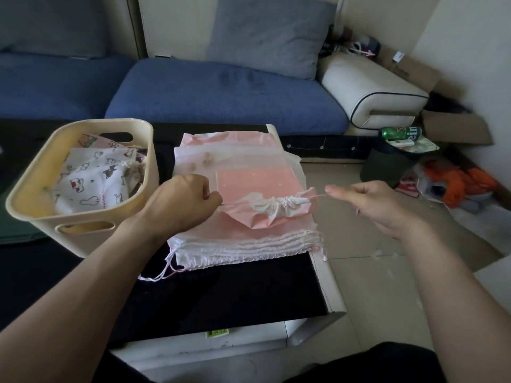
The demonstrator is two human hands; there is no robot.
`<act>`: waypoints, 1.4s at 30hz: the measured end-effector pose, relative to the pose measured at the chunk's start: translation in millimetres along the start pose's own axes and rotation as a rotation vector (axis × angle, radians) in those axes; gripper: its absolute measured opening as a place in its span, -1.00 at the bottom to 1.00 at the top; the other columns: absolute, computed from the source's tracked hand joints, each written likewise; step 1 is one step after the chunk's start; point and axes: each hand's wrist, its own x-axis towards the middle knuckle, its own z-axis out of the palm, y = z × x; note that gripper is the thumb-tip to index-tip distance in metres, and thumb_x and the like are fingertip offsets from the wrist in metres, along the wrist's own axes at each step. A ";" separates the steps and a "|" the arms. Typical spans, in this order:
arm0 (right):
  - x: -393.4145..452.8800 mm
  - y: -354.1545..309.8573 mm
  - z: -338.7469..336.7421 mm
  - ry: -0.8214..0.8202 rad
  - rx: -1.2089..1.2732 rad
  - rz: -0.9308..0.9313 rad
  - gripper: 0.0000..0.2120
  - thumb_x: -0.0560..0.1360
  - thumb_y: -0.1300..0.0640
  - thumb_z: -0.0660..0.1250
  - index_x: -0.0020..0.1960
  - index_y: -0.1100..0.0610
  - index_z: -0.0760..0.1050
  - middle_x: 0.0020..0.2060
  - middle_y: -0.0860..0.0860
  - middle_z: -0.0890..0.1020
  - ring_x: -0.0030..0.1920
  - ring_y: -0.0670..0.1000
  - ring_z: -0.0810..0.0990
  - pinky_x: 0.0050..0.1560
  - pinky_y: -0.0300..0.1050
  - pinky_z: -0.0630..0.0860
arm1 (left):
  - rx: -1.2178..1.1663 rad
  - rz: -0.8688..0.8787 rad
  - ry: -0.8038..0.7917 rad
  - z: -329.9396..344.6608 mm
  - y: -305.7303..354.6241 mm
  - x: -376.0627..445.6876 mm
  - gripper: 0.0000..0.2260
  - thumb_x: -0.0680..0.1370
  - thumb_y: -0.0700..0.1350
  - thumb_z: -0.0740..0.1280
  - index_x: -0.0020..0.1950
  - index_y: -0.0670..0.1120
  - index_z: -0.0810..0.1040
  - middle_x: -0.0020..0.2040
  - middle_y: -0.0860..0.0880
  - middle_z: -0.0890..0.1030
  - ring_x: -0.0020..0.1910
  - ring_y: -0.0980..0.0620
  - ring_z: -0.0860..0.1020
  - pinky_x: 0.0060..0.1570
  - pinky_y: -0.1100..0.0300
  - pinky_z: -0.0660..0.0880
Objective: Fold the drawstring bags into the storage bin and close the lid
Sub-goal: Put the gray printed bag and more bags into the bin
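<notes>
Both hands pinched the pink drawstring [235, 203]: left hand [181, 200], right hand [367, 201]. The pink bag [265, 194] sat cinched atop the bag stack [243, 244], beside the cream bin [83, 183], near the table's right edge [329, 286].

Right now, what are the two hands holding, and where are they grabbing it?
Both hold the pink drawstring bag's cord. The left hand pinches the cord's left end; the right hand pinches its right end, and the bag's mouth is bunched between them.

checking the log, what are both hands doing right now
Left hand: closed, pinching the drawstring of the pink bag.
Right hand: closed, pinching the other end of the drawstring.
</notes>
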 end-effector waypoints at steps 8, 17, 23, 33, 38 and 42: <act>8.0 -5.1 16.6 0.147 0.341 0.056 -0.35 0.37 0.26 0.57 -0.45 -0.05 0.09 -0.50 -0.11 0.10 -0.50 -0.05 0.11 -0.37 -0.16 0.11 | -0.293 0.077 -0.105 -1.9 8.5 1.8 -0.44 0.49 0.30 0.32 -0.48 -0.06 0.26 -0.56 0.11 0.26 -0.56 0.12 0.23 -0.51 0.25 0.23; 11.5 -0.9 -4.3 0.188 0.647 0.151 -0.45 0.42 0.56 0.29 -0.36 0.04 0.10 -0.58 -0.07 0.16 -0.58 -0.07 0.18 -0.51 -0.27 0.06 | -0.350 0.072 -0.007 -11.0 12.5 7.1 -0.43 0.51 0.19 0.38 -0.43 -0.04 0.09 -0.53 0.08 0.11 -0.51 0.06 0.13 -0.52 0.23 0.16; 4.7 -3.3 10.9 -0.027 0.492 -0.016 -0.34 0.41 0.62 0.19 -0.54 -0.05 0.13 -0.52 -0.08 0.18 -0.48 -0.09 0.19 -0.44 -0.23 0.11 | -0.370 0.032 0.141 -3.6 17.2 4.8 -0.51 0.54 0.15 0.36 -0.33 -0.20 0.33 -0.49 0.05 0.31 -0.50 0.09 0.28 -0.48 0.29 0.24; -8.5 -40.8 43.9 -0.552 0.673 -0.162 -0.45 0.40 0.46 0.36 -0.39 -0.01 0.09 -0.52 -0.05 0.34 -0.25 0.10 0.72 -0.29 -0.16 0.59 | -0.871 -0.046 -0.162 5.1 56.1 7.6 -0.76 0.60 0.00 0.35 0.00 -0.14 0.39 -0.01 -0.05 0.69 -0.02 0.05 0.68 0.16 -0.07 0.55; -8.6 -47.3 66.1 -0.530 0.668 -0.112 -0.87 0.47 0.20 0.40 -0.20 0.12 0.46 -0.31 0.05 0.57 -0.19 0.15 0.70 -0.32 -0.12 0.57 | -0.583 -0.019 -0.397 17.1 55.0 0.6 -0.70 0.58 -0.01 0.36 0.06 -0.17 0.32 -0.16 -0.02 0.70 -0.25 -0.01 0.69 -0.16 0.06 0.60; 3.9 -33.5 78.8 -0.393 0.504 0.005 -0.58 0.51 0.10 0.45 0.33 0.11 0.47 0.13 0.09 0.67 0.15 0.15 0.66 0.17 0.14 0.60 | -0.518 -0.023 -0.387 18.1 48.4 0.9 -0.72 0.57 0.00 0.38 0.09 -0.10 0.34 -0.05 -0.06 0.66 -0.21 -0.03 0.67 -0.18 0.10 0.57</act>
